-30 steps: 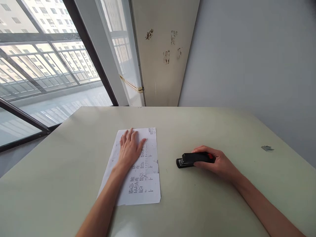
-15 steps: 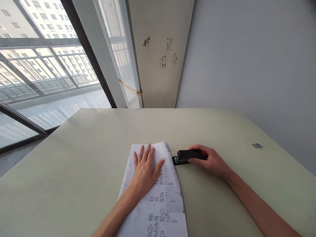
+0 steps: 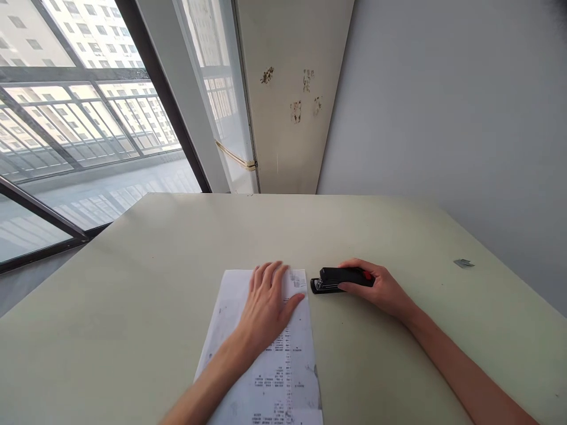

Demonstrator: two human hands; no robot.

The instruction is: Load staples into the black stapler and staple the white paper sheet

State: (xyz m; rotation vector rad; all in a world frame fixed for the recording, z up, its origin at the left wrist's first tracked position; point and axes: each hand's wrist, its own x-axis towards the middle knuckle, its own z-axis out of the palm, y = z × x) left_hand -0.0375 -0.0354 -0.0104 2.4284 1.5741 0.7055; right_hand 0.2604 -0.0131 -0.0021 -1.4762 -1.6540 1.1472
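Note:
My left hand [image 3: 268, 304] lies flat with fingers spread on the upper part of a printed white paper sheet [image 3: 283, 360] on the pale green table [image 3: 133, 307]. The sheet runs down to the bottom edge of the view. Just right of the sheet's top right corner sits a black stapler [image 3: 336, 278] with a red mark, its mouth pointing left at the paper. My right hand [image 3: 383, 289] is wrapped round the stapler's rear end, resting on the table.
A small strip of metal staples [image 3: 463, 263] lies on the table at the far right. Behind the table stand a grey wall [image 3: 443, 106], a stained beige panel [image 3: 290, 94] and a large window [image 3: 80, 118] on the left.
My left hand slid the paper to the right and nearer to me, then squared it up. My right hand moved the stapler left, so its mouth now sits by the sheet's top right corner.

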